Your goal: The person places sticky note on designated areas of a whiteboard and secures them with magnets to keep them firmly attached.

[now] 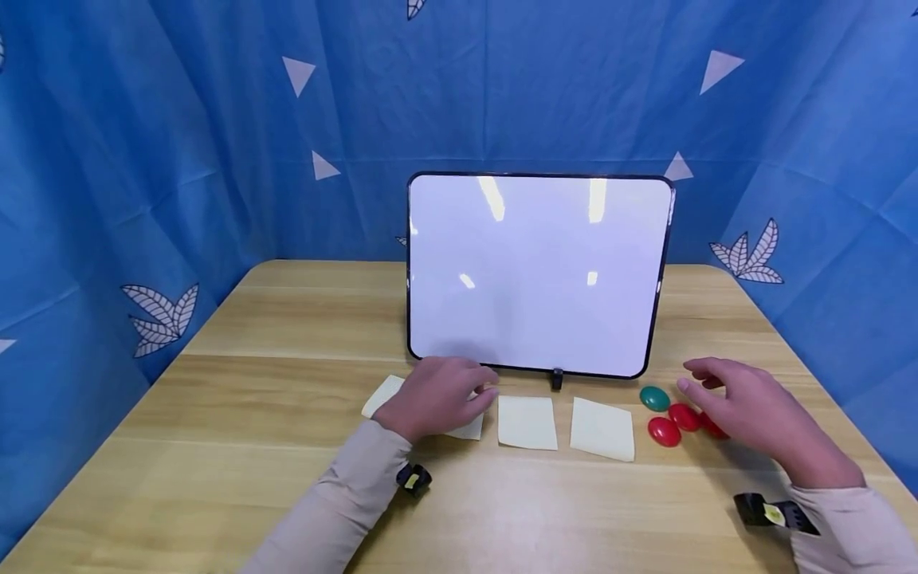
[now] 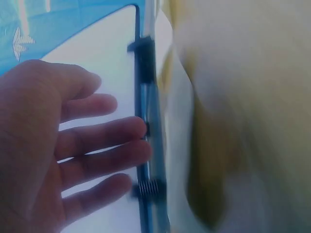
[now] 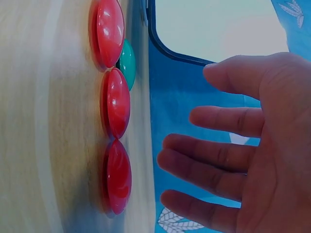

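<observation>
My left hand hovers over pale yellow paper at the left of a row, partly covering it. In the left wrist view its fingers are spread and slightly bent, holding nothing, near the lower edge of a whiteboard. My right hand hangs with relaxed fingers just above several round glossy magnets or buttons at the right. One is a green disc; the others are red discs. In the right wrist view, three red discs line up on the table, apart from the fingers.
Two more square paper notes, a middle one and a right one, lie before the whiteboard. A black clip foot supports the board on the wooden table. Blue patterned curtain encloses the back and sides.
</observation>
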The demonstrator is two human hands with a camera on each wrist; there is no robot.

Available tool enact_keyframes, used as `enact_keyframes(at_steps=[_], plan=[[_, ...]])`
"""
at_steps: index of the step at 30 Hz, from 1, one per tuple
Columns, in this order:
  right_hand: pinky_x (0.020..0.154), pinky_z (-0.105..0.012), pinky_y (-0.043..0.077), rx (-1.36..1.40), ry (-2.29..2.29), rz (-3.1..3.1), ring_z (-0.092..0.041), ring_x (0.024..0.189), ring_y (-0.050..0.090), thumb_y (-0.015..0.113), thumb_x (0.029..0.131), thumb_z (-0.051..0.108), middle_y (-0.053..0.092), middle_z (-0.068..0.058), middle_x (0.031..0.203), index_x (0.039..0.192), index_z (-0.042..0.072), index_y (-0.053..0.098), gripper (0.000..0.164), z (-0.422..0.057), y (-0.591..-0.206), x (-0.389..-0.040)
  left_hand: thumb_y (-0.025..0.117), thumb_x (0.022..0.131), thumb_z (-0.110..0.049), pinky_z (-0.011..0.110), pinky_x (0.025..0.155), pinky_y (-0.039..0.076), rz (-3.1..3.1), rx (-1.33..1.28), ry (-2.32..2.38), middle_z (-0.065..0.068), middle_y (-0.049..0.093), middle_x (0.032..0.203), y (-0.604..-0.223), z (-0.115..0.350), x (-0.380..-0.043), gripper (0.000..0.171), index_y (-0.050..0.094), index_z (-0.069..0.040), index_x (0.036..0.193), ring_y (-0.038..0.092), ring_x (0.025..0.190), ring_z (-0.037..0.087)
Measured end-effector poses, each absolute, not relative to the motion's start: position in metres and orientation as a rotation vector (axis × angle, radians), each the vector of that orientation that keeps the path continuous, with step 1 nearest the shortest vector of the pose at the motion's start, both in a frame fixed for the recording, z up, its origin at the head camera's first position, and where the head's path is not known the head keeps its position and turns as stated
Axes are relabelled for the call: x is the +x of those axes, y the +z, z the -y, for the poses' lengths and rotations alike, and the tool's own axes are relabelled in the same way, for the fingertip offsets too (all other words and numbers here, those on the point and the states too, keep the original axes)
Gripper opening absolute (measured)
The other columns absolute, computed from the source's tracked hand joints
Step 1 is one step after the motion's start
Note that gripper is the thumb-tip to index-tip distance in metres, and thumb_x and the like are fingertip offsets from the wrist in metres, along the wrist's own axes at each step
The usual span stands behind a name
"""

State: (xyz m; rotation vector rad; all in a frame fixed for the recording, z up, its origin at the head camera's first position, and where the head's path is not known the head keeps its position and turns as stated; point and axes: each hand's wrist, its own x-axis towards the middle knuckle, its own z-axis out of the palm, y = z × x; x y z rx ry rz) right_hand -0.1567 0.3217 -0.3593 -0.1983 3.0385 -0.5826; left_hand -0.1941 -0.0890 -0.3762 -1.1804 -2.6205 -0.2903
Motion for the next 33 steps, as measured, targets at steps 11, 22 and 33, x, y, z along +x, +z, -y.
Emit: enact_keyframes(at_steps=[11, 22, 33], plan=[[0.079, -0.058, 0.052, -0.178, -0.583, -3.012, -0.042, 0.099, 0.059, 0.07, 0.093, 0.043, 0.063, -0.027, 0.114, 0.126, -0.006, 0.061, 0.06, -0.326, -0.36, -0.158, 0.058, 0.1, -0.029, 0.018, 0.053, 0.038, 2.661, -1.274, -0.293, -0.016, 0.061, 0.076, -0.363, 0.044, -0.194, 0.018, 0.075, -0.025, 0.102, 0.05, 0.064, 0.0], [0.081, -0.059, 0.053, -0.194, -0.586, -2.994, -0.042, 0.1, 0.058, 0.071, 0.093, 0.038, 0.062, -0.028, 0.116, 0.125, -0.007, 0.061, 0.057, -0.33, -0.362, -0.157, 0.057, 0.098, -0.03, 0.018, 0.05, 0.034, 2.65, -1.357, -0.13, -0.014, 0.048, 0.063, -0.367, 0.0, -0.192, 0.015, 0.07, -0.025, 0.094, 0.044, 0.059, 0.001], [0.076, -0.052, 0.055, -0.208, -0.569, -2.979, -0.031, 0.09, 0.06, 0.074, 0.091, 0.031, 0.066, -0.017, 0.103, 0.115, -0.004, 0.066, 0.043, -0.327, -0.367, -0.157, 0.064, 0.093, -0.036, 0.021, 0.05, 0.039, 2.636, -1.276, -0.049, -0.016, 0.06, 0.074, -0.374, -0.033, -0.183, 0.013, 0.075, -0.029, 0.097, 0.053, 0.067, 0.002]])
